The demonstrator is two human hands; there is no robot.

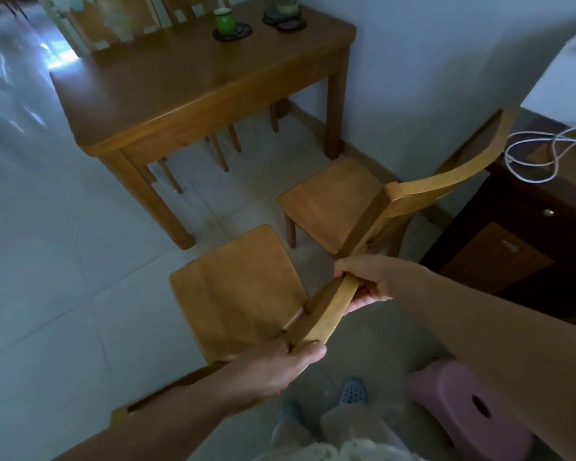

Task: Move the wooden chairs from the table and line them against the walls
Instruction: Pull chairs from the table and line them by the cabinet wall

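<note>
The near wooden chair (236, 287) stands on the pale tiled floor (47, 261) just off the corner of the counter (187, 81), its seat facing up toward the camera and its curved top rail running diagonally across the lower middle of the view. Both hands grip that rail: the right hand (369, 281) is wrapped around its upper end, fingers curled under the wood, and the left hand (280, 367) closes around its lower end with the thumb lying along the rail's edge. A second wooden chair (333, 197) stands just beyond and to the right, close to the white wall (429, 78), its bowed backrest arching toward a dark cabinet (512, 247) that carries a loose white cord (539, 154). The two chairs sit near one another but apart. More chair legs (223, 151) show under the counter on its far side. On the counter top rest a green mug (225, 20) on a dark coaster and a glass vessel (285, 6) near the wall. A pink plastic stool (469, 407) stands at lower right, beside the person's blue perforated shoes (353, 390).
</note>
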